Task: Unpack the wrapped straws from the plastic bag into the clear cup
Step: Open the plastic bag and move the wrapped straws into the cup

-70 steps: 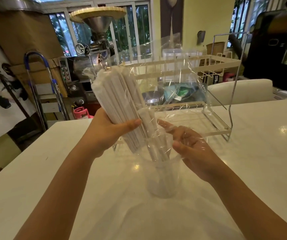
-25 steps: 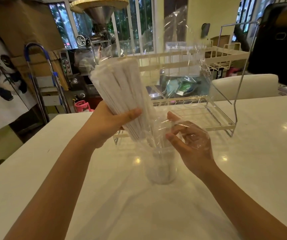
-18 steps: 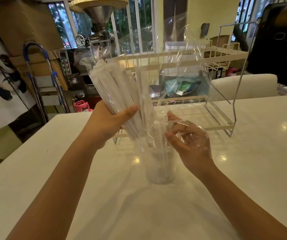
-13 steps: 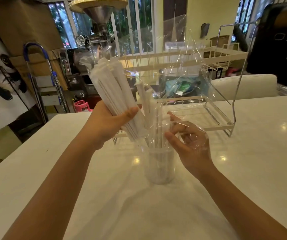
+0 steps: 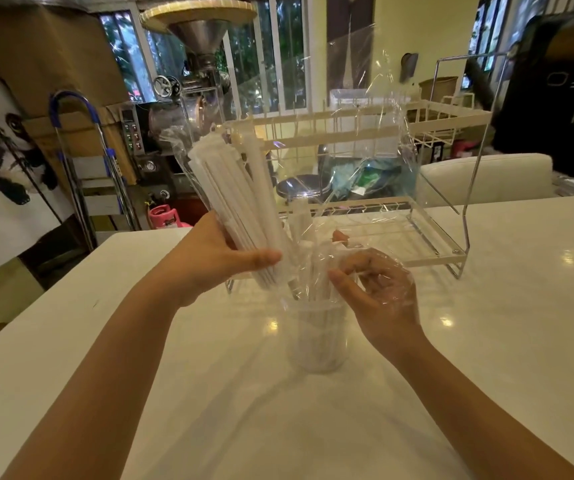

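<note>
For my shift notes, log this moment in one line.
left hand: grips straw bundle | right hand: inside plastic bag | clear cup: partly filled

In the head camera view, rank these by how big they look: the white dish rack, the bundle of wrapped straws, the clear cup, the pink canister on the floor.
1. white dish rack
2. bundle of wrapped straws
3. clear cup
4. pink canister, though it stands farther back, so it only looks smallest.
</note>
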